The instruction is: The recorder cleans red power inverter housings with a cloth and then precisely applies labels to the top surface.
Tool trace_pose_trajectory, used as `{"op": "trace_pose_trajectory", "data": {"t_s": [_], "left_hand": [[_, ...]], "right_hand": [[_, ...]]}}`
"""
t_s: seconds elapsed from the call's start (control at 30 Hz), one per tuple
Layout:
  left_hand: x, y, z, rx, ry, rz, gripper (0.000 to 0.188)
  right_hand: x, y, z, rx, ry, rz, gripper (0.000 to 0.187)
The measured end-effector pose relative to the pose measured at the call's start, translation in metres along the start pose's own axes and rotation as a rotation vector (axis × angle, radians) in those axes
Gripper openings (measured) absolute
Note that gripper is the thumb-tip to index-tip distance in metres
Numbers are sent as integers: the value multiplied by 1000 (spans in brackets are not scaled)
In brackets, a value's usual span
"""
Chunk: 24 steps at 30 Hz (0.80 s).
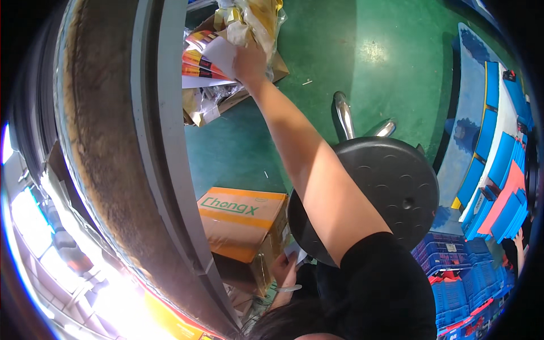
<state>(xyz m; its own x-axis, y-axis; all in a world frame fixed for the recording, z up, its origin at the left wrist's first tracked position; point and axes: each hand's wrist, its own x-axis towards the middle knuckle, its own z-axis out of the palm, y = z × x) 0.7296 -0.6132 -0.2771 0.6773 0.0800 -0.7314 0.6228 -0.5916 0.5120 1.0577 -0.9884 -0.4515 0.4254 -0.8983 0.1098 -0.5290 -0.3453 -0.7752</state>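
My right arm stretches to the upper left, over an open cardboard box [279, 67] of packaging and printed sheets. There my right hand [250, 61] is closed at the edge of a white piece of paper [220, 54]; its fingertips are partly hidden. Beside that paper lie red, orange and yellow printed sheets [198, 63], with crumpled yellow and clear plastic wrapping [262, 22] above. Low in the view, close to my body, my left hand [284, 270] pinches a small whitish piece of paper [297, 253]. A pale band circles that wrist.
A black round stool [391, 192] with chrome legs stands under my right arm. A closed brown-and-orange carton [241, 221] sits left of it. The grey frame edge [170, 141] rises along the left. Blue crates [453, 294] are stacked at right, where another person's hand [518, 241] shows.
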Motion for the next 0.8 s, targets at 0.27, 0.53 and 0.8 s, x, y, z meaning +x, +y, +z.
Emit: {"op": "trace_pose_trajectory", "data": {"t_s": [0.27, 0.53, 0.8], "left_hand": [[1, 23, 6, 151, 26, 147, 20], [-29, -1, -11, 400, 161, 211, 28], [-146, 13, -111, -49, -92, 965, 31]], "right_hand": [[-1, -75, -18, 359, -246, -189, 22], [-34, -11, -136, 450, -709, -542, 27], [-274, -45, -427, 374, -1282, 429, 41]]}}
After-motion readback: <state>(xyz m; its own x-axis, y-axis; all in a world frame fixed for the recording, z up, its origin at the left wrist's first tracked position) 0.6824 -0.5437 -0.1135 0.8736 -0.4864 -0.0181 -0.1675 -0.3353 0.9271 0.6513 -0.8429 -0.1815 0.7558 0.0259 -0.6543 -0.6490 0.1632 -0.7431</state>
